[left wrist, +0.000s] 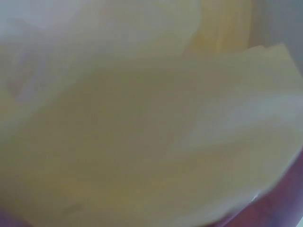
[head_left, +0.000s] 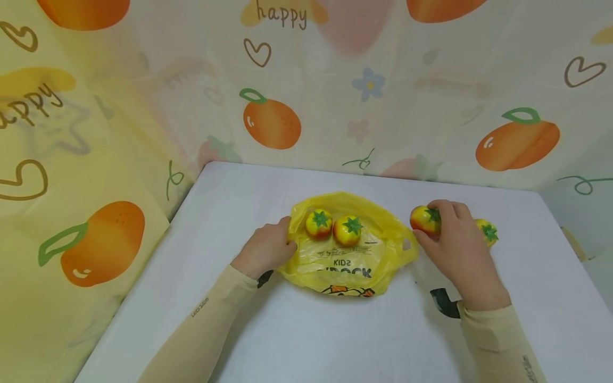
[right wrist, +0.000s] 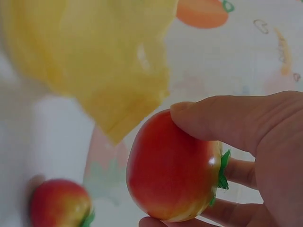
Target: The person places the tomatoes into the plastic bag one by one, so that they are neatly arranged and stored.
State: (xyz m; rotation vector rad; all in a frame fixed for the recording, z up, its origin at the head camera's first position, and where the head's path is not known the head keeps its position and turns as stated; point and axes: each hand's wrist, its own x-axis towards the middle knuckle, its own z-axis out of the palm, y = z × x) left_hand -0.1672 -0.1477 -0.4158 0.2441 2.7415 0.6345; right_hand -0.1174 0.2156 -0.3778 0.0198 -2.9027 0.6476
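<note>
In the head view a yellow plastic bag (head_left: 383, 250) lies spread with its mouth facing up. Two red-and-yellow tomatoes with green star-shaped tops, one tomato (head_left: 318, 223) left of the other tomato (head_left: 348, 230), sit inside it. My left hand (head_left: 268, 246) grips the bag's left rim; yellow plastic (left wrist: 151, 132) fills most of the left wrist view. Just past the bag's right side, my right hand (head_left: 462, 252) holds another tomato (right wrist: 170, 165) between thumb and fingers. One more tomato (head_left: 487, 232) is partly hidden behind that hand.
Everything rests on a white-covered table (head_left: 335, 340). A cloth backdrop (head_left: 325, 106) printed with oranges and hearts hangs behind and to the left. The table's right edge (head_left: 574, 258) runs beyond the partly hidden tomato.
</note>
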